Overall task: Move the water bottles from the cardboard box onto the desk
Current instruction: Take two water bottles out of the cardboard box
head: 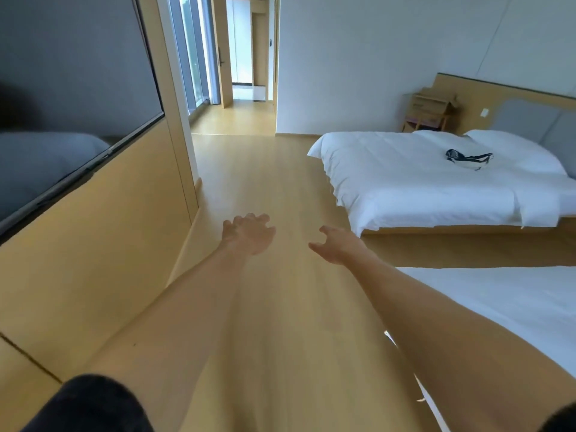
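Observation:
Both my arms stretch forward over a wooden floor point(274, 182). My left hand point(247, 233) hangs in the air with fingers loosely curled and holds nothing. My right hand point(335, 246) is beside it, fingers spread and relaxed, also holding nothing. A cardboard box point(431, 106) with open flaps sits on a small wooden nightstand in the far right corner, past the bed. I see no water bottles and no desk in this view.
A white bed point(436, 182) with a dark item point(467, 157) on it stands to the right; a second white bed point(514, 307) edge is near right. A wall-mounted television point(71, 120) hangs on the left wall. A doorway point(246, 57) opens ahead.

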Demonstrator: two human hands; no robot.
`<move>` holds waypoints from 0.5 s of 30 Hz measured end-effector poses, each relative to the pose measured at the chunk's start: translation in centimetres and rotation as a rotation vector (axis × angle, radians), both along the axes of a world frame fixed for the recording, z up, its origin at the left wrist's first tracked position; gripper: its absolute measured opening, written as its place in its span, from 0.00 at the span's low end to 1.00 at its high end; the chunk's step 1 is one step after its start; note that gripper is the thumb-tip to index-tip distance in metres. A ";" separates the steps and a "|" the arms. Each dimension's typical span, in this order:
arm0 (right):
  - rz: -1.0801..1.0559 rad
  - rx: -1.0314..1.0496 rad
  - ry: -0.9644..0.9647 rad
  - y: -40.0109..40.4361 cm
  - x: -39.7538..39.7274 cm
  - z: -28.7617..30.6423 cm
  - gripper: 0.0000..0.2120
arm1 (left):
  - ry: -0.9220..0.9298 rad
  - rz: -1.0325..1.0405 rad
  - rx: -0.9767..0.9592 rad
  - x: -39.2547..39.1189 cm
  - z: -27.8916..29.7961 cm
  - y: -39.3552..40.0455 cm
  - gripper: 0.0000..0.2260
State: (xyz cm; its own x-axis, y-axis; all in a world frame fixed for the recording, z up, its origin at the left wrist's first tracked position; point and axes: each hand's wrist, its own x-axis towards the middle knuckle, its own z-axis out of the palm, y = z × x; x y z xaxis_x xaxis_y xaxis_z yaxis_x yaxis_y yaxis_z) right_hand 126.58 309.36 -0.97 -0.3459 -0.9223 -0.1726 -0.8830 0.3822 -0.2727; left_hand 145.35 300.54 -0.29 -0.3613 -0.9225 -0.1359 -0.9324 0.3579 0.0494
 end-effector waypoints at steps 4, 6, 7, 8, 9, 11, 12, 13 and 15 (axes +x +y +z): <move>-0.016 0.045 0.021 -7.2 -1.3 0.4 0.33 | -0.020 -0.024 0.025 -1.2 -0.4 -7.5 0.25; -0.024 0.043 0.021 -10.8 -1.8 0.8 0.33 | -0.033 -0.028 0.021 -1.8 -0.2 -11.3 0.25; -0.026 0.037 0.023 -12.6 -2.1 1.0 0.33 | -0.033 -0.028 0.018 -2.0 -0.1 -13.3 0.25; -0.028 0.030 0.023 -14.3 -2.4 1.2 0.33 | -0.027 -0.031 0.018 -2.3 0.1 -15.2 0.25; -0.032 0.024 0.022 -16.0 -2.7 1.3 0.33 | -0.021 -0.035 0.023 -2.6 0.2 -17.0 0.25; -0.043 0.015 0.018 -19.0 -3.5 1.3 0.33 | -0.005 -0.043 0.039 -3.4 0.5 -20.3 0.25; -0.051 0.015 0.018 -20.4 -4.0 1.3 0.33 | 0.001 -0.044 0.041 -3.9 0.5 -21.8 0.25; -0.058 0.016 0.018 -21.7 -4.5 1.1 0.33 | 0.002 -0.045 0.041 -4.4 0.5 -23.4 0.25; -0.070 0.016 0.023 -24.4 -5.7 0.9 0.33 | 0.004 -0.050 0.041 -5.7 0.4 -26.3 0.25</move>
State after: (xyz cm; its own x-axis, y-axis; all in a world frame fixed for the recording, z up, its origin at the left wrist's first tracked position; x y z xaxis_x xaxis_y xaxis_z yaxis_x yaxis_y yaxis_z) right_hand 120.93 284.95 -0.07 -0.4134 -0.8928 -0.1788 -0.8598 0.4474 -0.2461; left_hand 139.62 274.20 0.15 -0.4075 -0.8970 -0.1715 -0.9132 0.4018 0.0682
